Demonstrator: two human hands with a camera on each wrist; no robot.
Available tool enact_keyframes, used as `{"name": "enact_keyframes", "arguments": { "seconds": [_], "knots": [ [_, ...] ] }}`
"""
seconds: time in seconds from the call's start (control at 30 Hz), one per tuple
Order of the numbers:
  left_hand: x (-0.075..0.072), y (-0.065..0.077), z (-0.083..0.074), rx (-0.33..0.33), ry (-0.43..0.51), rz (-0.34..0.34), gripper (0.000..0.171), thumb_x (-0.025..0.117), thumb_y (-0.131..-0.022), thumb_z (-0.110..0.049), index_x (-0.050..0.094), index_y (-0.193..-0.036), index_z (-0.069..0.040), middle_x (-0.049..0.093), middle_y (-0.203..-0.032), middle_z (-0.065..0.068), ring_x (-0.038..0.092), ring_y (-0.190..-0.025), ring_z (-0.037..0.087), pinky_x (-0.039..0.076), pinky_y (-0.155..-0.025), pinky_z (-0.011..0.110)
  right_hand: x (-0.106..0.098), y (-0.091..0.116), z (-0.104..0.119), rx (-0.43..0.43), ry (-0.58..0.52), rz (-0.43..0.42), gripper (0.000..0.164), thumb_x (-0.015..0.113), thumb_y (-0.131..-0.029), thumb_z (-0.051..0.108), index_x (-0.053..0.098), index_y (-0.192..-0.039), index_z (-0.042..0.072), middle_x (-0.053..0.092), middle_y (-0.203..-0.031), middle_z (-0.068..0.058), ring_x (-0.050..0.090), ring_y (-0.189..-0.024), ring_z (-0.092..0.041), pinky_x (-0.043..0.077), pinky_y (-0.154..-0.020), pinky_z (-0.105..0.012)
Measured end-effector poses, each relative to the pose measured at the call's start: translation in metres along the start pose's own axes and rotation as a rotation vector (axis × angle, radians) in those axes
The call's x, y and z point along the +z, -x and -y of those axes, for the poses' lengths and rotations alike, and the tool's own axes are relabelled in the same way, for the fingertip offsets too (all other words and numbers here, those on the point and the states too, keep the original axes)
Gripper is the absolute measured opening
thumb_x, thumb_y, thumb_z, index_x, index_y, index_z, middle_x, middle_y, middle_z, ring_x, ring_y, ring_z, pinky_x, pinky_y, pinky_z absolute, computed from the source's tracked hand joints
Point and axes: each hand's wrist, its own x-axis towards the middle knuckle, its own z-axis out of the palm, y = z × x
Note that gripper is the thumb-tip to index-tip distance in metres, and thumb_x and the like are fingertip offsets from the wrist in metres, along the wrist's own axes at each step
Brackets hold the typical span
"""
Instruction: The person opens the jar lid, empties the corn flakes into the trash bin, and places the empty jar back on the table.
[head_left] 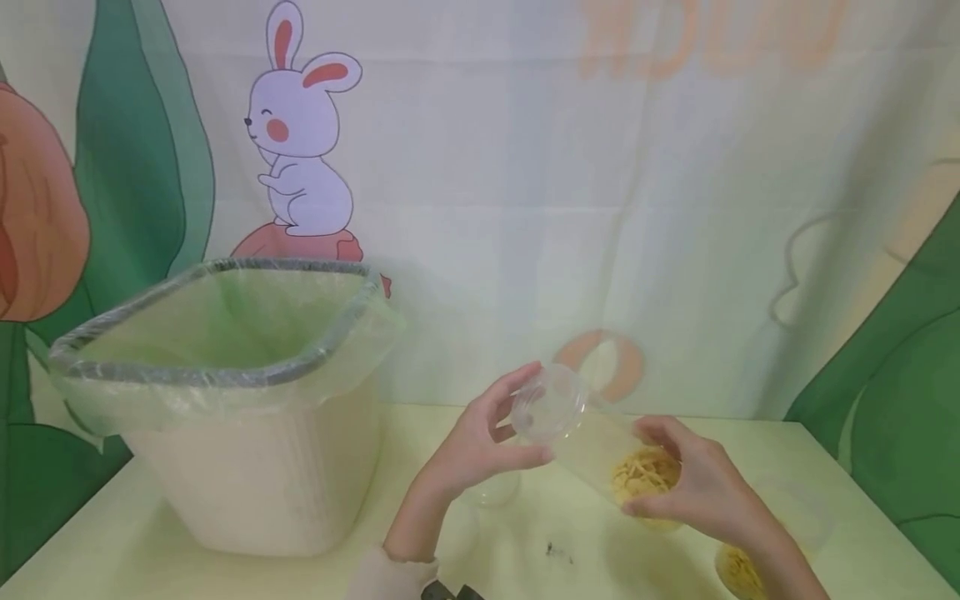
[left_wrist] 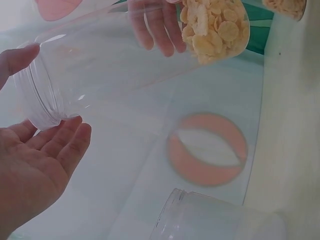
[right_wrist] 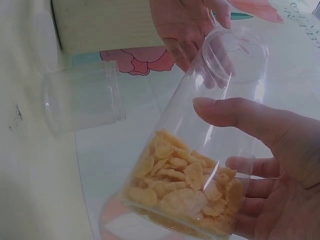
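Observation:
A clear plastic jar [head_left: 596,442] with yellow flakes [right_wrist: 185,185] gathered in its base is held tilted above the table, its open mouth up toward the left. My right hand [head_left: 705,479] grips it around the lower part, thumb on one side and fingers on the other. At the threaded rim, my left hand [head_left: 480,437] holds the neck between thumb and fingertips, as the left wrist view shows. An empty clear jar [right_wrist: 85,97] stands on the table below my left hand. Partly behind my right forearm is another jar with flakes [head_left: 738,571].
A pale bin [head_left: 255,483] with a green liner and grey rim stands on the left of the light table [head_left: 420,575]. Small dark specks [head_left: 557,552] lie on the tabletop. A printed curtain [head_left: 480,167] hangs behind. A white round lid [right_wrist: 45,42] lies beside the empty jar.

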Motion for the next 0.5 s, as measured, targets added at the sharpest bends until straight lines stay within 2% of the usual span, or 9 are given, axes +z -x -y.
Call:
{"name": "enact_keyframes", "arguments": {
  "seconds": [0.2, 0.5],
  "knots": [
    [-0.0013, 0.0011, -0.002, 0.038, 0.016, 0.019, 0.078, 0.068, -0.073, 0.001, 0.031, -0.141, -0.009, 0.032, -0.144, 0.007, 0.034, -0.13, 0.025, 0.03, -0.101, 0.052, -0.0003, 0.0006, 0.0005, -0.007, -0.007, 0.0, 0.08, 0.086, -0.055, 0.028, 0.049, -0.12, 0.0, 0.056, -0.119, -0.021, 0.052, -0.109, -0.039, 0.043, -0.089, -0.051],
    [-0.0031, 0.0011, -0.0008, 0.053, 0.027, 0.029, 0.077, 0.071, -0.074, -0.004, 0.032, -0.141, -0.009, 0.033, -0.143, 0.008, 0.035, -0.129, 0.025, 0.032, -0.1, 0.05, 0.0004, 0.0005, -0.0011, -0.014, 0.001, -0.005, 0.081, 0.087, -0.054, 0.029, 0.05, -0.119, 0.001, 0.057, -0.118, -0.021, 0.053, -0.108, -0.038, 0.043, -0.089, -0.05]
  ]
}}
